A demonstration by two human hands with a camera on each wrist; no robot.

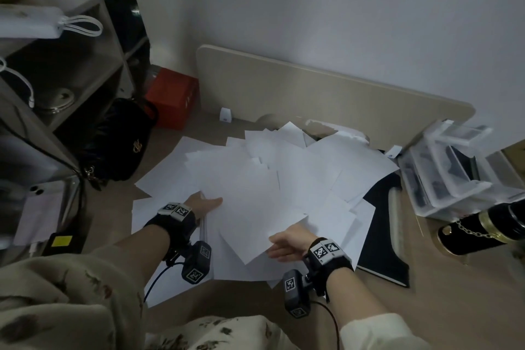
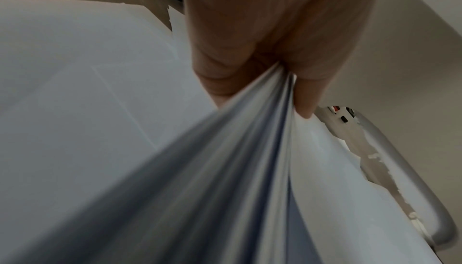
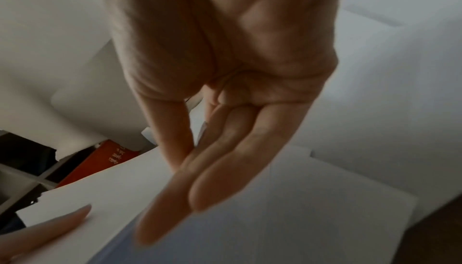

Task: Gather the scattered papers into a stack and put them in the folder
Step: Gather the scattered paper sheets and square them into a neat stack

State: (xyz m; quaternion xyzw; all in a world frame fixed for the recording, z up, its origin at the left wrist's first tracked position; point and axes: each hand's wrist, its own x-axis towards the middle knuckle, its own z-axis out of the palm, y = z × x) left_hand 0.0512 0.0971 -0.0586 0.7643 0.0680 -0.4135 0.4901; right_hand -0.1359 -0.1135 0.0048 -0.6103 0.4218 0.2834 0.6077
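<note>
Several white papers lie fanned in a loose heap on the brown desk. My left hand grips the heap's left side. The left wrist view shows thumb and fingers pinching a thick sheaf of papers. My right hand is at the near edge of the heap, fingers straight against a sheet and holding nothing. A black folder lies to the right, partly hidden under the papers.
Clear plastic boxes and a black cylinder with a gold chain stand at the right. A black bag, a red box and a shelf unit are at the left. A beige panel leans on the wall behind.
</note>
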